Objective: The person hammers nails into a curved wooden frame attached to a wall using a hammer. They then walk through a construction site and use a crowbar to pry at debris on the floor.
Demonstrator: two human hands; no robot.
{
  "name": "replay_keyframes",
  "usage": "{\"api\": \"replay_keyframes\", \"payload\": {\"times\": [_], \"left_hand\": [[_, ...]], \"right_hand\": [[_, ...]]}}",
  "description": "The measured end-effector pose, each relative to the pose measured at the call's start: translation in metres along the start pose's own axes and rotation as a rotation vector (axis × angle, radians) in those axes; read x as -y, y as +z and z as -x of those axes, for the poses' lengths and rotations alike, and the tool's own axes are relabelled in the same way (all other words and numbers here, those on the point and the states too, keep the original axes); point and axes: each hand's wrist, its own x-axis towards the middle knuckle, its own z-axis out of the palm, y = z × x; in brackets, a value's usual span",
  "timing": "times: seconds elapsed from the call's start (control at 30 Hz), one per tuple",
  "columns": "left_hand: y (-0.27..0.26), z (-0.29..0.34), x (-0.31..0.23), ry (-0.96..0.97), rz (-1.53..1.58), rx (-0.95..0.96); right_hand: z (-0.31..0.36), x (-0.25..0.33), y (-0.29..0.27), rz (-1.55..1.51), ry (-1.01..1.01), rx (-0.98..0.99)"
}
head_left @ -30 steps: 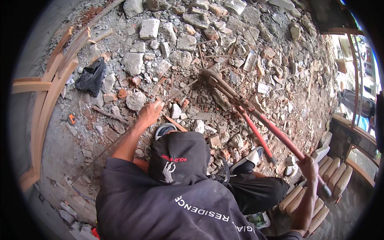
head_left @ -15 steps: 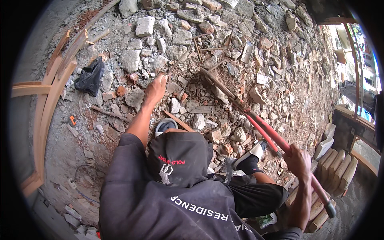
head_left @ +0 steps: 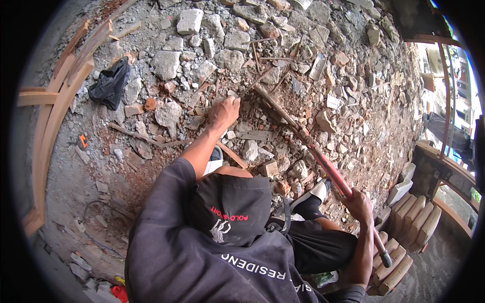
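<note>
My left hand point(head_left: 225, 112) is closed around the end of a thin dark rod point(head_left: 256, 82), which slants up and right past the tool's tip. My right hand point(head_left: 357, 205) grips a long red-handled tool that looks like a bolt cutter point(head_left: 323, 162). Its rusty head point(head_left: 270, 102) points up and left over the rubble, close to my left hand, and its black-ended handle runs back past my right forearm. The handles lie nearly together. Whether the head touches the rod, I cannot tell. My knees are bent, in black shorts, with pale-edged shoes among the stones.
Broken concrete and brick rubble point(head_left: 166, 64) covers the ground. A black plastic bag point(head_left: 109, 83) lies to the left, beside a curved-looking wooden frame point(head_left: 48, 136). Stacked pale blocks point(head_left: 417, 219) stand at the right. A stick point(head_left: 136, 135) and an orange object point(head_left: 83, 141) lie nearer.
My left hand has moved right, closer to the tool's head. The tool's two red handles, apart before, have come together, and my right hand has shifted slightly left.
</note>
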Motion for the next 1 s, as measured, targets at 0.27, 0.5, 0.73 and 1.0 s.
{"api": "replay_keyframes", "payload": {"times": [0.27, 0.5, 0.73, 1.0], "left_hand": [[-0.006, -0.014, -0.004, 0.067, -0.057, -0.051], [-0.001, -0.030, -0.002, 0.184, -0.032, 0.027], [0.000, -0.032, -0.020, 0.046, 0.035, 0.099], [0.013, -0.034, -0.023, 0.162, -0.082, -0.097]], "right_hand": [[-0.005, -0.003, 0.007, -0.089, 0.016, 0.048], [-0.011, -0.007, 0.003, -0.087, 0.014, 0.015], [-0.019, -0.010, 0.006, -0.106, 0.025, 0.038], [-0.026, -0.017, 0.011, -0.098, 0.009, 0.032]]}}
